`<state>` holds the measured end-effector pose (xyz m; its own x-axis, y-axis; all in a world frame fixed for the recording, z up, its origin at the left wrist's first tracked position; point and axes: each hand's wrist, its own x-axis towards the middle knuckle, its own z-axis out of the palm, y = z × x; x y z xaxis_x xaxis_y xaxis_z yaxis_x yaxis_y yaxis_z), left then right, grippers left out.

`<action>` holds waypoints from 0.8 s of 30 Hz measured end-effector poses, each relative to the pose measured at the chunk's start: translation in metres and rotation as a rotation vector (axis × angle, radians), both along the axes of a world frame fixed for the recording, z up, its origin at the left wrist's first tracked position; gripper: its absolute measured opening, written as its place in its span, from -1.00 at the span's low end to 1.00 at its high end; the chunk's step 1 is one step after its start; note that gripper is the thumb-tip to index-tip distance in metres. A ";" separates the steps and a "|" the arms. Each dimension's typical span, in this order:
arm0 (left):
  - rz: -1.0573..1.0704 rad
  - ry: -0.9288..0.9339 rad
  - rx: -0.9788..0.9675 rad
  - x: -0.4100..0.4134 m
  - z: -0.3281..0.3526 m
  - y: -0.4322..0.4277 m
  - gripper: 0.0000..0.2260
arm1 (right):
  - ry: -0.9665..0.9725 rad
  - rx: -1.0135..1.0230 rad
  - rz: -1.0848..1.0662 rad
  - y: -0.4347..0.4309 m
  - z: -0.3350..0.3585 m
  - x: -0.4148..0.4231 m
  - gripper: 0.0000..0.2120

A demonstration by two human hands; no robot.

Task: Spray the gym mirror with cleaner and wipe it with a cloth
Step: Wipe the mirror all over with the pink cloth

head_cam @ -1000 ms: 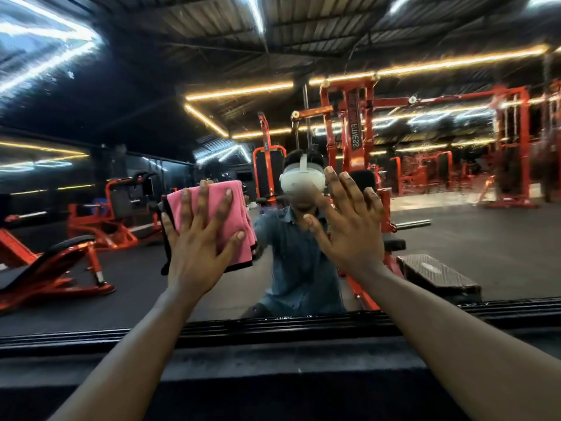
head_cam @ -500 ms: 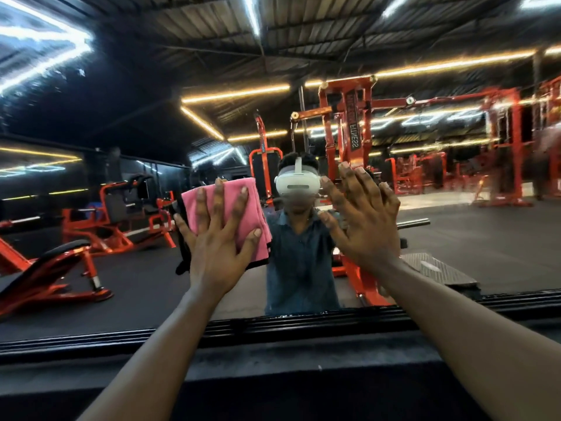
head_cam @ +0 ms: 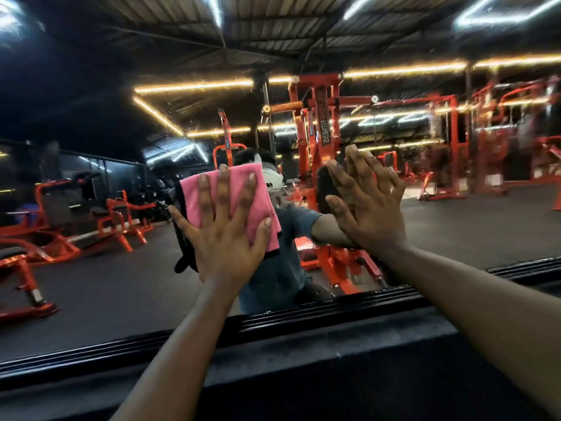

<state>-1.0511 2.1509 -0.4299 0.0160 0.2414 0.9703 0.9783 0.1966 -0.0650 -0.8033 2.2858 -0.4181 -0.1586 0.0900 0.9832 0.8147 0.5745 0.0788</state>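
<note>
- the left hand (head_cam: pixel 223 238) has flat fingers and presses a pink cloth (head_cam: pixel 230 199) on the mirror (head_cam: pixel 121 117).
- the right hand (head_cam: pixel 368 208) is flat and bare on the glass.

Left hand (head_cam: pixel 224 238) and right hand (head_cam: pixel 368 205): both bare, no rings, watch or gloves; short, unpainted nails. Forearms bare up to the frame edge, no sleeves in direct view. Reflection (head_cam: pixel 273 268): short-sleeved blue-grey shirt, white headset with a strap over dark hair.
</note>
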 end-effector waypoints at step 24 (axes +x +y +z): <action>0.040 -0.538 -0.060 0.017 -0.087 -0.014 -0.25 | -0.033 -0.024 0.043 0.001 -0.006 0.007 -0.42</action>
<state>-1.0336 2.1369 -0.5165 -0.4900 0.2863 0.8233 0.8681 0.2457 0.4313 -0.7966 2.2863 -0.4239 -0.1950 0.1060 0.9751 0.7865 0.6109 0.0909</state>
